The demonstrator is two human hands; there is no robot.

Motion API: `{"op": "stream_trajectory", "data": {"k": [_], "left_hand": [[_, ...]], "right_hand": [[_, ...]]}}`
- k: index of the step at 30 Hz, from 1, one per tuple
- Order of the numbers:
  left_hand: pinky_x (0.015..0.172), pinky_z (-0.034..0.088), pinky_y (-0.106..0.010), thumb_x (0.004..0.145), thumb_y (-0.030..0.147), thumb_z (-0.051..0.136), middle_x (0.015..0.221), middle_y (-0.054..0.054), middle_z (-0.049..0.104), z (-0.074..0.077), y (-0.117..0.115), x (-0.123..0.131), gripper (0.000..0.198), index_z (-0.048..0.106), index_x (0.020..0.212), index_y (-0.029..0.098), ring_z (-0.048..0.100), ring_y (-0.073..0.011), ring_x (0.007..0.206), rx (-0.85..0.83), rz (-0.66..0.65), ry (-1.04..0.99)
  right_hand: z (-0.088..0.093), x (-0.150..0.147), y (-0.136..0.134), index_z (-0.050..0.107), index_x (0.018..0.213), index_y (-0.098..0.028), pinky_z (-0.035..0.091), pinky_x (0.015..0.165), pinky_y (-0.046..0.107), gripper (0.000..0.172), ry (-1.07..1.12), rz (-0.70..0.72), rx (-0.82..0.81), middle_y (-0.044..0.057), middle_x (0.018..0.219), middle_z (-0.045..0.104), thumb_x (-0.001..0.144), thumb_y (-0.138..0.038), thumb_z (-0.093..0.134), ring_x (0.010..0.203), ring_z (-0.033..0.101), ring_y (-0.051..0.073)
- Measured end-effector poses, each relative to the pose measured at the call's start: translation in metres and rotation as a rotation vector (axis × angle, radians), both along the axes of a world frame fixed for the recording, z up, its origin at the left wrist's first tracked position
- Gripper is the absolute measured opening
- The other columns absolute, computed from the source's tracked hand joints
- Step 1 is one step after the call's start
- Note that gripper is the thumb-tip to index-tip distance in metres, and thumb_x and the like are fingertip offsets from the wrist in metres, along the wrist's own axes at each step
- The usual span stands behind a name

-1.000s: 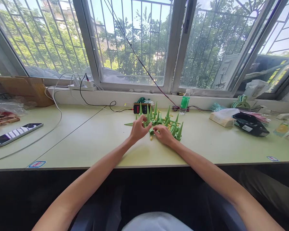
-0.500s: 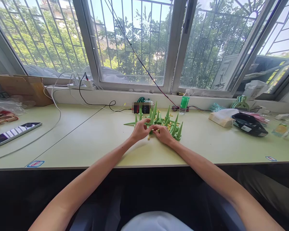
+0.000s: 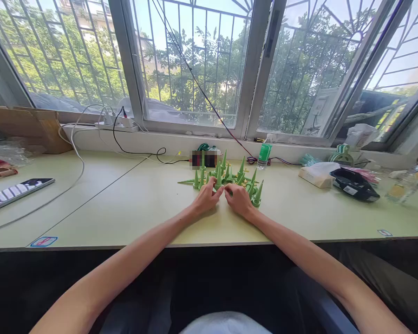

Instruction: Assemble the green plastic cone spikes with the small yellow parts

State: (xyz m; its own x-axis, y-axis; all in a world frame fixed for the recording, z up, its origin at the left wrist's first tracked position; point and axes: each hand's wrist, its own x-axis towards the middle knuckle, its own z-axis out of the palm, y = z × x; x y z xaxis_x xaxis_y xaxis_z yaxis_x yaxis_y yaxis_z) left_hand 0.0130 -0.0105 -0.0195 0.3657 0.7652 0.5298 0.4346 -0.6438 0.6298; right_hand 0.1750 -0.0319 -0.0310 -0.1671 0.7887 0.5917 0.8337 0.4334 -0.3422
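Observation:
A cluster of green cone-shaped spikes [image 3: 230, 176] with small yellow parts stands on the pale green table [image 3: 142, 204] near the window. My left hand [image 3: 206, 200] and my right hand [image 3: 239, 200] meet at the near edge of the cluster, fingertips pinched together. Something small sits between the fingers of both hands; I cannot make out what it is. One green spike [image 3: 186, 181] lies flat to the left of the cluster.
A phone [image 3: 16, 194] lies at the far left beside white and black cables [image 3: 76, 157] and a cardboard box [image 3: 35, 127]. A green bottle [image 3: 264, 153] stands behind the spikes. A black pouch [image 3: 353, 185] and packets sit at the right.
Both hands drew back toward me from the cluster and came together, fingertips meeting. The camera view shifted slightly.

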Motion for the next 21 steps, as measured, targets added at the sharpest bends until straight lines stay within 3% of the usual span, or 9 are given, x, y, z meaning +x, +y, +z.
{"op": "stream_trajectory", "data": {"k": [8,13,18,21], "left_hand": [[0.049,0.034,-0.024,0.091,0.047,0.044,0.054,0.007,0.048,-0.006,0.005,0.001,0.031,0.041,0.104,0.019,0.047,-0.0119,0.043,-0.028,-0.031,0.018],[0.05,0.035,-0.024,0.09,0.047,0.045,0.063,0.003,0.055,-0.006,0.005,0.001,0.034,0.043,0.106,0.018,0.049,-0.0117,0.045,-0.024,-0.004,-0.005],[0.048,0.033,-0.024,0.09,0.048,0.045,0.064,0.003,0.057,-0.006,0.005,0.001,0.034,0.044,0.107,0.017,0.049,-0.0112,0.044,-0.018,0.008,-0.024],[0.048,0.033,-0.024,0.09,0.048,0.045,0.059,0.005,0.055,-0.005,0.004,0.001,0.034,0.044,0.106,0.017,0.048,-0.0113,0.043,-0.015,0.021,-0.024]], "right_hand": [[0.044,0.006,-0.017,0.063,0.095,-0.018,0.038,0.067,0.023,0.019,-0.127,-0.058,0.132,0.006,0.088,0.069,0.092,-0.021,0.045,0.078,0.061,0.016],[0.083,0.029,-0.018,0.064,0.093,-0.017,0.038,0.068,0.024,0.02,-0.2,-0.107,0.173,0.006,0.086,0.069,0.092,-0.023,0.045,0.078,0.061,0.017],[0.113,0.058,0.0,0.066,0.097,-0.017,0.038,0.066,0.025,0.021,-0.296,-0.223,0.037,0.006,0.089,0.07,0.09,-0.026,0.049,0.078,0.062,0.018],[0.121,0.064,0.015,0.067,0.104,-0.017,0.041,0.071,0.024,0.024,-0.404,-0.178,-0.119,0.008,0.094,0.071,0.089,-0.027,0.052,0.085,0.063,0.018]]}}
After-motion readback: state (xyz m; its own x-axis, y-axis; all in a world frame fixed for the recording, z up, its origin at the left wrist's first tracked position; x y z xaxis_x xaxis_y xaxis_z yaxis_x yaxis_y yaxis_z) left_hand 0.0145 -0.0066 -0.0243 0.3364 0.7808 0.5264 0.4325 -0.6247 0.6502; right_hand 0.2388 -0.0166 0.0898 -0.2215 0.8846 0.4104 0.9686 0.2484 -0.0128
